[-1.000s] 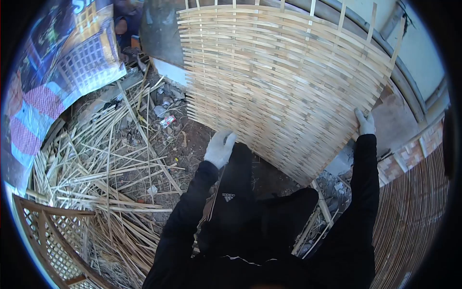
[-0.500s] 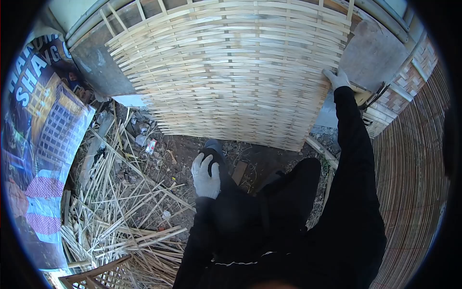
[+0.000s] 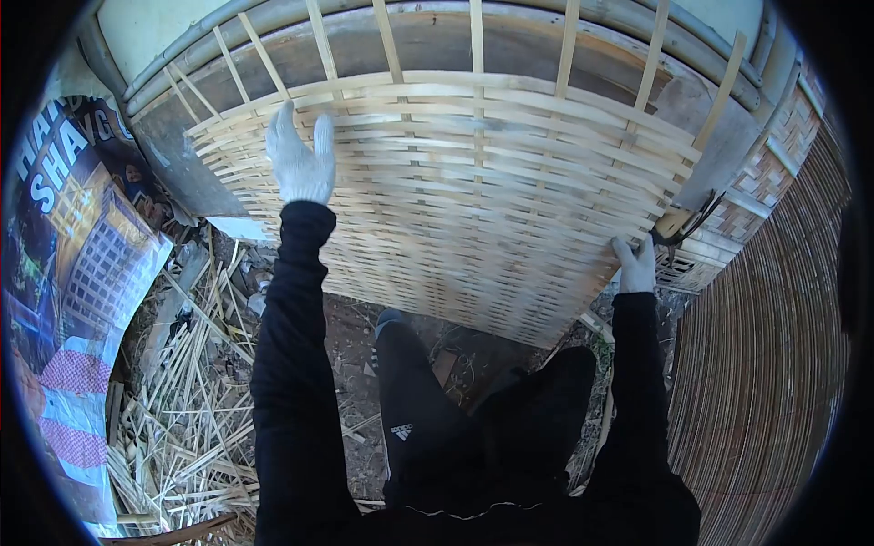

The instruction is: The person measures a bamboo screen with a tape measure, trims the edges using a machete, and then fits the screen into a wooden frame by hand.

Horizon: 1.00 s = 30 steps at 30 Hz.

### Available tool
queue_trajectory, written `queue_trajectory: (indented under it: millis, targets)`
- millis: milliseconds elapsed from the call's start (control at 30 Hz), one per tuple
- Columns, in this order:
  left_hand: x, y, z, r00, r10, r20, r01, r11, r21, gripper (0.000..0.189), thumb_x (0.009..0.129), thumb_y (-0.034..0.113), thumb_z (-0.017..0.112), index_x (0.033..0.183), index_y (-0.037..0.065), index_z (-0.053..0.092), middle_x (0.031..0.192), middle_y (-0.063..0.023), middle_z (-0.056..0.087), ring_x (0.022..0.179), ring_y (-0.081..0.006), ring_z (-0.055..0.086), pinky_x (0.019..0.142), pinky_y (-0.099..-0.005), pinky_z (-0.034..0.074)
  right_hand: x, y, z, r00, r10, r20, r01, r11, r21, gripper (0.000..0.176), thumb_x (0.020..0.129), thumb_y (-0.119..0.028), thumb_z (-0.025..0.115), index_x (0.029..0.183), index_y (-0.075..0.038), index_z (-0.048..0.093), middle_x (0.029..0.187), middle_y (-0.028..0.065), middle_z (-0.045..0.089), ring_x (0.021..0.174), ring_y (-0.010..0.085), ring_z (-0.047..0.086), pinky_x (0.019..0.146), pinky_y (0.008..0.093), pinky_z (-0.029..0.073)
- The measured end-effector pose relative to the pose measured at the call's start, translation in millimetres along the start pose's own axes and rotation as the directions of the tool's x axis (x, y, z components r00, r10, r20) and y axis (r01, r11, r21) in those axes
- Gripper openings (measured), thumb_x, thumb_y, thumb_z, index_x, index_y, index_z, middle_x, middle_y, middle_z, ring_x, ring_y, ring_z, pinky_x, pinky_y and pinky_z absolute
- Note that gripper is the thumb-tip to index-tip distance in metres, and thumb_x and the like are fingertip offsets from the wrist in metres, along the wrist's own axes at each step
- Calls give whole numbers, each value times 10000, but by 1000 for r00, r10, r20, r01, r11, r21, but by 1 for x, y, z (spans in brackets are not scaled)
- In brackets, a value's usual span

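A large panel of woven bamboo strips stands tilted in front of me, with bare strip ends sticking out past its far edge. Over its upper left part is my left hand, in a white knitted glove, fingers spread apart and tips close to the top weave. My right hand, gloved the same way, grips the panel's right edge low down, the thumb on the near face. Some of the right fingers are hidden at that edge.
Loose bamboo strips litter the ground on my left, beside a printed banner. A wooden board and bamboo poles run behind the panel. Right of me stands a wall of thin upright stalks. A dark-bladed tool shows near my right hand.
My left hand has left my knee and reached up over the panel. The panel has shifted down toward me, showing more of its strip ends, and my right hand has come down with its edge.
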State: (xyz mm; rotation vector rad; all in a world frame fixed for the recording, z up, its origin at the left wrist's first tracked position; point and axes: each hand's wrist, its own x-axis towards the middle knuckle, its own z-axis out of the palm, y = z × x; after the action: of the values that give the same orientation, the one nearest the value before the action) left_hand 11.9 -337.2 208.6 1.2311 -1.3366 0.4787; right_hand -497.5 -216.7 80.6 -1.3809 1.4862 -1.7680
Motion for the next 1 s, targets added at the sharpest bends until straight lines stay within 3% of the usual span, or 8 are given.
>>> queue_trajectory:
  millis: [200,367,567,667,733,800,900,1000]
  targets:
    - [86,11,23,947,315,64,-322,927,192,340,902,337,651,1029,23,684,1248,-159,585,1238,-376,469,1088,-551,292,-15,2,-12,998,51,-25,-49,996,81,686,817,-5,664,1430,15,358,1440,147,384,1282,223,445,1060,354,399]
    - [107,30,6,917,-2,398,9,1000,-17,361,941,418,553,839,84,647,908,-107,661,1018,-348,604,1118,-638,130,-33,-27,-17,988,4,-158,1,999,33,541,832,2,662,1327,2,442,1263,114,547,1117,196,550,961,332,447]
    - [101,101,-12,900,18,435,11,998,-65,333,920,418,578,876,97,656,935,-87,671,1035,-331,606,1086,-707,132,-29,-74,-94,975,30,-221,-51,995,-88,387,875,-72,658,1236,-18,529,1071,75,658,923,154,618,808,297,499]
    - [66,139,2,892,89,443,-48,994,-103,314,902,415,594,888,110,666,943,-80,676,1052,-318,608,1076,-721,144,-21,1,-142,976,24,-215,-63,982,-179,463,862,-95,677,1285,-19,507,1115,115,649,998,193,620,877,322,493]
    - [36,160,36,896,102,431,-66,993,-96,295,891,407,604,883,120,674,962,-76,680,1049,-313,616,1080,-715,150,-25,86,-172,953,25,-301,-173,863,-475,529,847,-169,713,1308,-4,515,1157,135,647,1012,198,621,904,330,489]
    - [35,162,65,926,87,369,-56,994,-94,292,890,414,605,875,130,675,970,-73,682,1038,-312,623,1085,-697,161,-33,94,-158,891,-27,-453,-100,962,-253,617,829,-247,742,1336,19,511,1187,152,644,1027,223,627,934,345,479]
    - [47,157,68,828,-3,561,88,988,-124,312,892,429,593,904,132,690,1012,-64,692,1049,-309,627,1100,-641,175,-50,47,-112,808,-63,-586,-270,844,-464,687,850,-226,711,1407,58,427,1360,245,542,1264,324,524,1072,377,390]
    - [53,146,86,766,85,637,-44,996,-80,409,886,429,608,1165,135,661,1193,-64,657,1184,-271,569,1111,-600,210,-60,67,-80,759,-112,-641,-327,786,-524,626,854,-179,669,1387,61,446,1331,263,555,1247,343,533,1068,387,389]
